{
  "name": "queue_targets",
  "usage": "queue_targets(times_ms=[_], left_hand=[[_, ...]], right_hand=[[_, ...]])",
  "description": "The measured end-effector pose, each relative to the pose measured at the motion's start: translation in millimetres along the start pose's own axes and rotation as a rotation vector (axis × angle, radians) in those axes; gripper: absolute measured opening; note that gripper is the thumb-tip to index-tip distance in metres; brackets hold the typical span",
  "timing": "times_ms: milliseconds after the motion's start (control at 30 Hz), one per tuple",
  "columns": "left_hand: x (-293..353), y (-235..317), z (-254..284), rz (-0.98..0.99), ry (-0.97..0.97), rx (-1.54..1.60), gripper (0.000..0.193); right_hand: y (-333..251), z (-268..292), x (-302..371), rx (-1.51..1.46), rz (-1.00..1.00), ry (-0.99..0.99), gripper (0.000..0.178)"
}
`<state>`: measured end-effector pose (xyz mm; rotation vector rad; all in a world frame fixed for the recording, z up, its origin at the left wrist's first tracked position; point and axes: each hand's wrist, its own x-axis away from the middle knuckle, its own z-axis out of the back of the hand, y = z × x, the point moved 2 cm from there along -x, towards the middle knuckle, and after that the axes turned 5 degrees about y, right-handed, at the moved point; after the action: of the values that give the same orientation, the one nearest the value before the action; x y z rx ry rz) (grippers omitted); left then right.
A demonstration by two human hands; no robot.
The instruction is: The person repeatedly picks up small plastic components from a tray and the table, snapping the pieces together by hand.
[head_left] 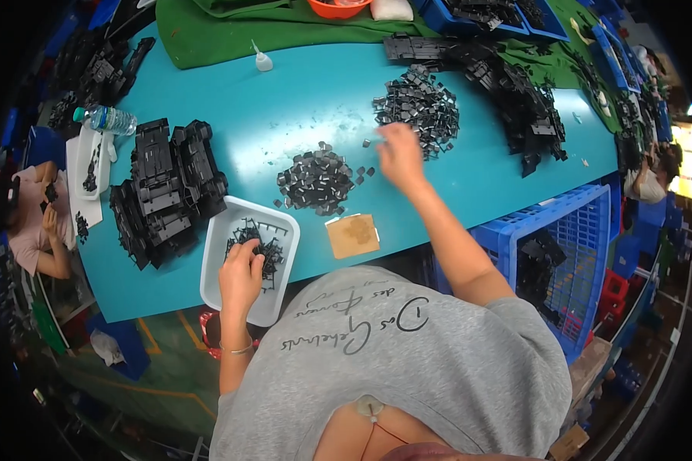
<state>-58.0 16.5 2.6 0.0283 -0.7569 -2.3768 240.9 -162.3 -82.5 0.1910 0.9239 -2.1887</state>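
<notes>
- We see the left hand (240, 275) reaching into the white tray (269, 309), its fingers drawn in over the thin black parts (271, 244); we cannot tell whether it grips one.
- We find the right hand (402, 156) at the near edge of the larger heap (427, 100) of small black pieces, with fingers bent and pointing away from the body; we cannot tell whether anything is pinched there.
- We see a single black piece (367, 143) lying just beside those fingertips.
- We have the smaller heap (315, 182) of similar pieces between the two hands, on the blue-green counter (307, 92).
- We see a brown square pad (353, 236) lying near the counter's front edge, right of the tray.
- We note black chassis-like parts (169, 180) piled left of the tray, and more black mouldings (507, 96) in a curved row beyond the larger heap.
- We see a water bottle (112, 120) at the left and a small white squeeze bottle (264, 61) near the green cloth (234, 31).
</notes>
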Motion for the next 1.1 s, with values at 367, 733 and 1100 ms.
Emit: queue_targets(times_ms=[367,733,1100], left_hand=[[-13.6,21.0,-10.3,-0.089,-0.052,0.09,0.019],[-45.6,74.1,-28.6,-0.187,-0.141,0.34,0.019],[-34.9,73.2,-32.4,-0.186,-0.222,0.351,0.02]], right_hand=[[40.5,40.1,-6.9,0.176,-0.122,0.04,0.007],[51.4,37.9,-15.8,0.152,-0.277,0.148,0.03],[43.8,91.8,-45.2,0.144,-0.262,0.026,0.016]])
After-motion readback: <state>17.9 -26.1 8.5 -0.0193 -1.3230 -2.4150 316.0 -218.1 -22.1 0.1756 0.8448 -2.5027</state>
